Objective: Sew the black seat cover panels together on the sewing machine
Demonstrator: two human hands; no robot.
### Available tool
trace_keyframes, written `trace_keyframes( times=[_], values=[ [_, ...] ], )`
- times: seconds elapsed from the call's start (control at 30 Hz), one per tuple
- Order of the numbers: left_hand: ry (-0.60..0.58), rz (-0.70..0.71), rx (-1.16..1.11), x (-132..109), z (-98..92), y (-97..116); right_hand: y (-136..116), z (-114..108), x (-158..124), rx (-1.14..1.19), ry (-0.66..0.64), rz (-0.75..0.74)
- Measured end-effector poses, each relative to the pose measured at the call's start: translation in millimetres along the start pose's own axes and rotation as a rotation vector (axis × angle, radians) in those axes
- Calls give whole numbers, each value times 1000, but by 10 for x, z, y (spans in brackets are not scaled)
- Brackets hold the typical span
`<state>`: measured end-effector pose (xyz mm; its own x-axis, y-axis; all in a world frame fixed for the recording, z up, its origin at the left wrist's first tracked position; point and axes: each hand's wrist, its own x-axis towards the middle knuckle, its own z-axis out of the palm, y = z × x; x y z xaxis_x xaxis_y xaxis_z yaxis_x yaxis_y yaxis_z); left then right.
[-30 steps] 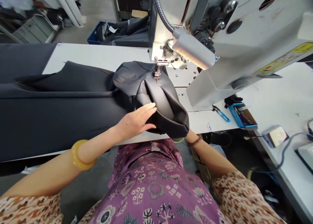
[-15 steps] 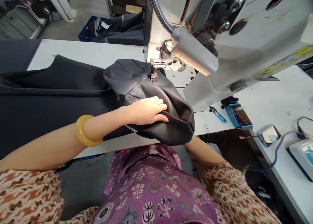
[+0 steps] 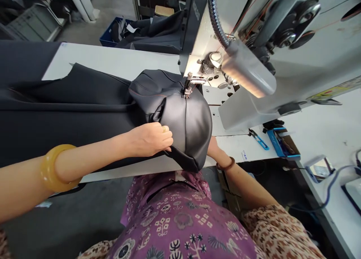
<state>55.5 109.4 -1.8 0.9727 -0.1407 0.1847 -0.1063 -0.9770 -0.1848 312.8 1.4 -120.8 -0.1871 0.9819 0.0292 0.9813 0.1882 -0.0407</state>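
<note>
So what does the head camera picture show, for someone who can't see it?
A person's left hand grips the edge of a black leather cover lying under the presser foot of a sewing machine on a white table. The right hand reaches beneath the cover, mostly hidden.

Smooth semi-gloss black leatherette cover (image 3: 186, 119), matt dark cloth (image 3: 70, 108), shiny metal presser foot (image 3: 187, 87), glossy amber bangle (image 3: 53, 168)

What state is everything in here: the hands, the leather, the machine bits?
left hand: curled, gripping the leather cover's edge
right hand: tucked under the cover, grip hidden
leather cover: bunched, seam under the presser foot
presser foot: down on the cover
lamp: lit
thread snips: lying on the table
</note>
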Motion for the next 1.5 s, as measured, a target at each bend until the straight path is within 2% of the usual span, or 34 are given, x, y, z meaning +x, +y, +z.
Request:
trace_keyframes(
  times=[0.07,0.1,0.2,0.23,0.3,0.37,0.43,0.5,0.67,0.83,1.07,1.23,1.37,1.43,1.5],
  values=[
    [20,-20,6,-41,47,-44,148,-141,-50,21,-7,-93],
    [17,-27,-2,-38,49,-61,223,-266,-63,40,49,-128],
    [-25,-26,-27,8,15,-89,355,-749,34,70,395,-192],
    [-45,-21,-31,20,-1,-97,351,-902,115,45,449,-256],
    [-70,-8,-32,27,-32,-123,283,-1133,319,-37,385,-496],
    [-56,5,-10,29,-65,-174,184,-1238,514,-89,312,-684],
    [-61,2,18,52,-97,-250,110,-1250,640,-113,278,-742],
    [-110,-23,22,107,-119,-332,84,-1228,686,-123,270,-729],
    [-258,-127,-32,229,-119,-452,135,-1213,663,-88,272,-719],
    [-334,-164,-48,195,-102,-495,149,-1193,677,-46,270,-674],
    [-209,-164,-63,138,-38,-633,151,-1253,777,-24,408,-686],
    [-165,-161,-91,94,14,-706,161,-1280,818,-21,391,-662],
    [-148,-174,-106,67,58,-739,178,-1257,843,16,427,-668],
    [-117,-217,-142,39,81,-715,185,-1255,852,45,421,-659],
    [-31,-355,-210,-12,109,-642,172,-1269,843,94,377,-620]
  ],
)
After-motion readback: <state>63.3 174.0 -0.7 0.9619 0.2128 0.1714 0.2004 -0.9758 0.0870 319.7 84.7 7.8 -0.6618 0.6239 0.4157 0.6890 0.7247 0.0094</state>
